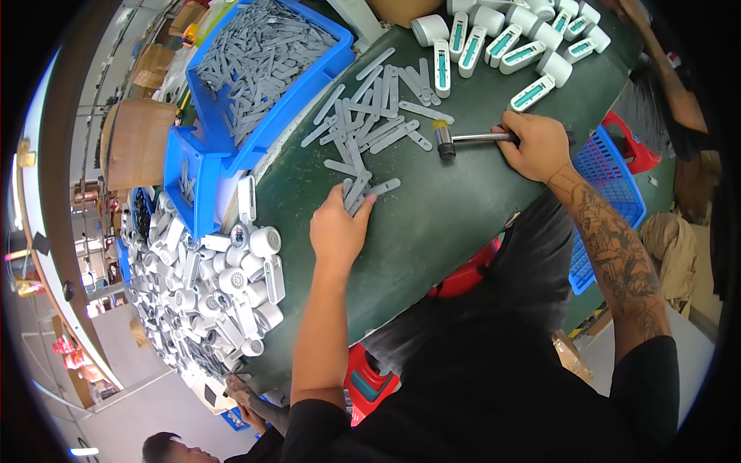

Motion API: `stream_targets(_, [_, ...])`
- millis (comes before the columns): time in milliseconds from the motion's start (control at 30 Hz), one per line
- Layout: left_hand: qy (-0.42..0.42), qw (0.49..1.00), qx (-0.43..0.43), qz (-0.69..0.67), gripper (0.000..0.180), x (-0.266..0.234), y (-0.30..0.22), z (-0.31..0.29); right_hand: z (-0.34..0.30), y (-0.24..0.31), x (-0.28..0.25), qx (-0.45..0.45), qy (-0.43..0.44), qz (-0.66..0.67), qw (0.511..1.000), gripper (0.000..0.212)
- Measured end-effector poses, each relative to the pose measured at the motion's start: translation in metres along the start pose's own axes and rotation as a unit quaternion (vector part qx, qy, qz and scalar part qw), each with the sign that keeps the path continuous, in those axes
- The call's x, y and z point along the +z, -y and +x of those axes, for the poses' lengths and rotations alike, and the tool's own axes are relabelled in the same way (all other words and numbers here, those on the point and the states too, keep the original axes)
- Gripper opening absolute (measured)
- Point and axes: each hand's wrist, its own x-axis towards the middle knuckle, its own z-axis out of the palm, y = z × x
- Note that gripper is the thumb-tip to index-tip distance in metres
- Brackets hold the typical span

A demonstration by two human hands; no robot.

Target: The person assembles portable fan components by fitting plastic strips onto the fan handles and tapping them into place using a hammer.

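Note:
My left hand point(338, 230) is closed around a few grey plastic strips point(356, 194) at the near edge of a loose pile. The rest of that pile of flat grey strips point(378, 116) lies scattered across the green tabletop point(432, 224). In my right hand point(538, 147) is the handle of a small hammer point(477, 138). Its head, yellow at one end and black at the other, rests on or just above the table beside the pile; I cannot tell which.
White handheld housings with teal inserts point(532, 93) stand grouped at the far right. A blue bin point(202, 116) full of grey strips is at far left, above a heap of white housings point(231, 289). A blue basket point(610, 193) sits right of the table. Other people work nearby.

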Motion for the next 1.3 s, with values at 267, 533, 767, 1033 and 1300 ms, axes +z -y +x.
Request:
stream_targets(267, [-0.081,0.994,0.059,-0.041,0.026,0.000,0.022,0.011,0.003,0.003,-0.002,0.011,-0.001,-0.019,1.000,0.018])
stream_targets(533, [0.020,0.988,0.086,-0.126,0.031,-0.033,-0.026,0.044,-0.001,0.002,-0.001,0.003,-0.005,0.008,1.000,0.017])
stream_targets(767, [0.159,0.936,0.264,0.170,0.039,-0.021,-0.042,0.097,0.001,0.002,-0.005,-0.003,-0.006,0.010,1.000,0.018])
stream_targets(1033, [-0.095,0.940,0.326,0.045,0.025,-0.082,-0.006,0.092,0.004,0.003,0.000,-0.004,-0.031,0.032,0.999,0.017])
stream_targets(1300, [-0.382,0.905,0.036,0.181,0.059,-0.252,0.145,0.167,0.000,0.001,-0.010,0.018,-0.001,-0.009,1.000,0.017])
